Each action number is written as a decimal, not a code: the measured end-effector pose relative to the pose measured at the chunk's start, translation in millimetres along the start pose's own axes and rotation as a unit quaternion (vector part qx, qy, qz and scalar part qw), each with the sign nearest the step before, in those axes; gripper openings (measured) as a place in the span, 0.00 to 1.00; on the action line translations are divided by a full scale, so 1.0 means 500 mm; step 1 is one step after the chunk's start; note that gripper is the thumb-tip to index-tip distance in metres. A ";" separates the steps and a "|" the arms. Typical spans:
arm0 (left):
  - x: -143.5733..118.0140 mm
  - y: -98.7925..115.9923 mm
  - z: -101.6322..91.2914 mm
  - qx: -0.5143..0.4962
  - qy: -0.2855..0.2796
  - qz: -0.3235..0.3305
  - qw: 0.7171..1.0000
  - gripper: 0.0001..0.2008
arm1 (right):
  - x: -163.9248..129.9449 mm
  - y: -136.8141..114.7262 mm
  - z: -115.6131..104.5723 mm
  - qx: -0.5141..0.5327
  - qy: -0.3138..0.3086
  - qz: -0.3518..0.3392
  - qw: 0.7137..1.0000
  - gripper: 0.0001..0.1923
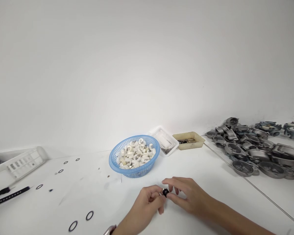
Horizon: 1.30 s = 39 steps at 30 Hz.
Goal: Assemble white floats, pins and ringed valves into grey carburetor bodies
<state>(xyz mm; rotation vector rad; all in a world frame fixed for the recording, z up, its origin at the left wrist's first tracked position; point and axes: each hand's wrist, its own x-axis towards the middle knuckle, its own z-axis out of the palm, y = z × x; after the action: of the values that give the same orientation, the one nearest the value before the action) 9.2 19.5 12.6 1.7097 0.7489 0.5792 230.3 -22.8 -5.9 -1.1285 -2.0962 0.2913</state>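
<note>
Low in the head view, my left hand [147,204] and my right hand [186,194] meet over the white table [210,169]. Between their fingertips they pinch a small black round part [165,192]. Just behind the hands stands a blue plastic basket [115,161] filled with several white curved plastic pieces [136,153]. Several black rubber rings lie loose on the table to the left, two of them [89,215] close to my left wrist.
A heap of grey cast metal housings [254,153] covers the right side. A clear tray [164,140] and a beige tray [188,140] stand behind the basket. A white crate [22,160] and black rods [9,195] are at the far left. A white wall rises behind.
</note>
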 end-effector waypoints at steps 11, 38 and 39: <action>0.003 -0.007 -0.003 0.007 0.013 0.001 1.000 0.25 | -0.002 -0.009 0.000 -0.079 -0.015 -0.063 0.995 0.07; -0.003 0.004 -0.002 -0.039 -0.026 0.020 0.999 0.26 | 0.002 -0.013 -0.007 -0.085 -0.037 -0.052 0.994 0.09; -0.003 0.003 -0.002 -0.042 -0.027 0.018 0.999 0.26 | 0.002 -0.013 -0.007 -0.086 -0.038 -0.051 0.994 0.09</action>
<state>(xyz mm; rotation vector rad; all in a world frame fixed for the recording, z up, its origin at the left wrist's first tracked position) 7.8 19.0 14.5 1.6575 0.6464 0.5794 228.1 -26.6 0.4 -1.1201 -2.2734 0.1086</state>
